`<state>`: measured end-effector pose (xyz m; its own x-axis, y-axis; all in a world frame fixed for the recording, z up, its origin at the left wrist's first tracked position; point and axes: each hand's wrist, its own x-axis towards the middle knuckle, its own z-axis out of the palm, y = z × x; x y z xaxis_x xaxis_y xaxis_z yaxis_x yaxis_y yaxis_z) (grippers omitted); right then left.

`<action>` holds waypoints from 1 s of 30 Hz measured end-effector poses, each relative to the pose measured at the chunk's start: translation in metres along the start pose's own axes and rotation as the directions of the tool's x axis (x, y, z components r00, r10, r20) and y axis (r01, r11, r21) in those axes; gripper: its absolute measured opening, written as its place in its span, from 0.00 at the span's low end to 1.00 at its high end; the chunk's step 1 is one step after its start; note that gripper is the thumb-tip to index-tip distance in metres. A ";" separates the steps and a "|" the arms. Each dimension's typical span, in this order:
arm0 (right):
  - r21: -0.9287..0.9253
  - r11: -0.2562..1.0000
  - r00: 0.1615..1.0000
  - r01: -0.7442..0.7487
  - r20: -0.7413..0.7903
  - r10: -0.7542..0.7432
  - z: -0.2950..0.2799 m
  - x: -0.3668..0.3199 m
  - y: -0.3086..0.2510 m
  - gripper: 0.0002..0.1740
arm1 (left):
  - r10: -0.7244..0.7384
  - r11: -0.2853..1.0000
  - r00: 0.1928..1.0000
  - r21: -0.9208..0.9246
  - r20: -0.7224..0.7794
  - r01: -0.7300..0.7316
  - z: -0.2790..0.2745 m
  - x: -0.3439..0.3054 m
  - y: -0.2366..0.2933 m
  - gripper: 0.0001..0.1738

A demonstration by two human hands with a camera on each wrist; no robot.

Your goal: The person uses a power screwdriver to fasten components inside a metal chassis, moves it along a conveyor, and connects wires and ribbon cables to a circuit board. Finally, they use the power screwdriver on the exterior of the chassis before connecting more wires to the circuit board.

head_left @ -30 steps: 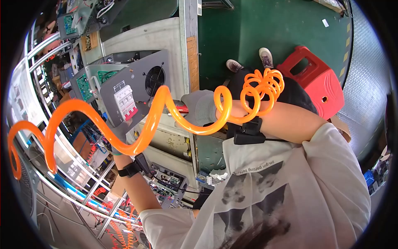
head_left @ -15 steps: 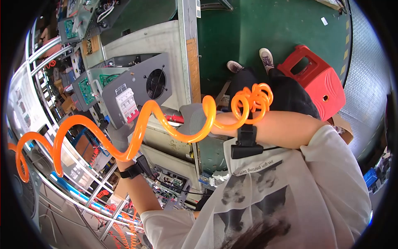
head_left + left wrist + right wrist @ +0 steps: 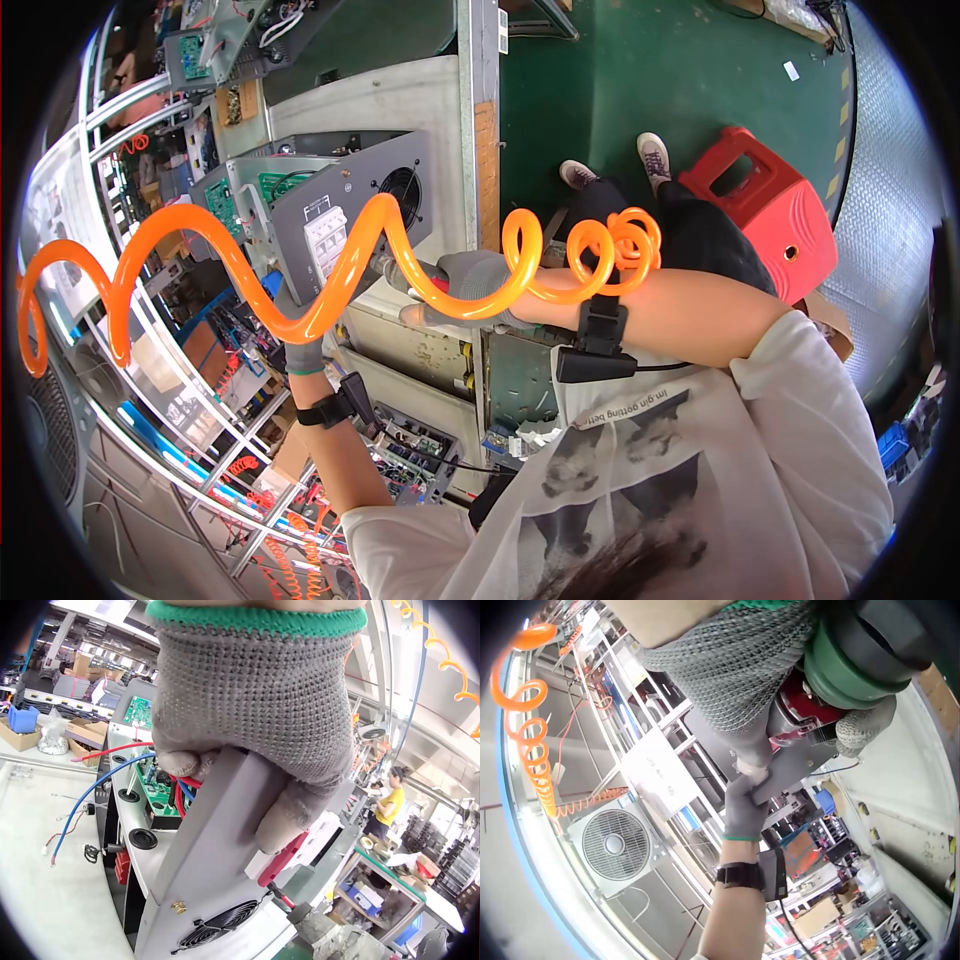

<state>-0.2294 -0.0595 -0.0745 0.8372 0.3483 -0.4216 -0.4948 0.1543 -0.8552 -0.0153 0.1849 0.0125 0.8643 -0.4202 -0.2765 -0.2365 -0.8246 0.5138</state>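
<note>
A grey metal panel [image 3: 372, 208] of an equipment housing carries a white circuit breaker [image 3: 325, 238] and a round fan grille [image 3: 221, 927]. My gloved left hand [image 3: 251, 697] grips the panel's edge, fingers on the inner side beside wires, thumb against the breaker's side. In the head view an orange hose partly covers that hand. My gloved right hand [image 3: 482, 280] holds a power screwdriver [image 3: 838, 676] with a red body and green collar. In the left wrist view, its bit [image 3: 280, 892] points at the breaker's red part, right at its end.
A coiled orange hose [image 3: 350, 275] stretches across the front of the head view. Green circuit boards [image 3: 161, 791] and loose red and blue wires sit inside the housing. A red plastic stool [image 3: 790, 220] stands near my legs. Someone in yellow [image 3: 390, 806] is farther off.
My right hand and the screwdriver have shifted toward the breaker's lower end. The hose coils have swung, and the whole head view has drifted slightly. My left hand keeps its grip on the panel.
</note>
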 end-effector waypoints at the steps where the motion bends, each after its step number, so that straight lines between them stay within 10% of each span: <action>1: 0.006 1.000 1.000 -0.004 0.001 0.004 0.002 -0.005 0.004 0.35 | 0.000 1.000 1.000 -0.003 -0.002 0.000 0.002 -0.002 0.008 0.25; 21: -0.045 0.999 1.000 0.016 -0.015 -0.016 0.014 -0.003 0.015 0.48 | -0.038 0.998 0.995 0.052 0.088 0.033 0.012 -0.011 0.025 0.32; 23: -0.109 0.990 0.996 -0.084 -0.005 0.084 0.005 -0.015 -0.002 0.43 | -0.029 0.953 0.999 -0.302 0.020 0.034 0.034 -0.027 0.072 0.32; 25: -0.169 0.985 0.996 -0.040 -0.082 0.026 0.005 -0.014 0.002 0.40 | -0.004 1.000 1.000 -0.001 -0.009 0.004 0.028 -0.021 0.061 0.32; 26: -0.095 0.991 0.981 0.093 -0.159 -0.107 0.002 -0.029 -0.005 0.37 | 0.024 0.998 0.993 -0.051 -0.119 -0.030 0.033 -0.028 0.073 0.32; 28: -0.224 0.966 0.988 -0.130 -0.112 0.107 -0.010 -0.043 -0.015 0.33 | 0.017 0.984 0.934 -0.162 -0.358 -0.080 0.043 -0.043 0.063 0.28; 30: -0.234 0.925 0.953 -0.299 -0.020 0.303 -0.022 -0.066 -0.023 0.31 | -0.256 0.672 0.828 -0.707 -0.499 -0.218 0.061 -0.069 0.054 0.25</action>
<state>-0.2677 -0.1064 -0.0338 0.6525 0.3597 -0.6670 -0.6539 -0.1777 -0.7354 -0.1144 0.1463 0.0093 0.9976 0.0526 0.0448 -0.0337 -0.1945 0.9803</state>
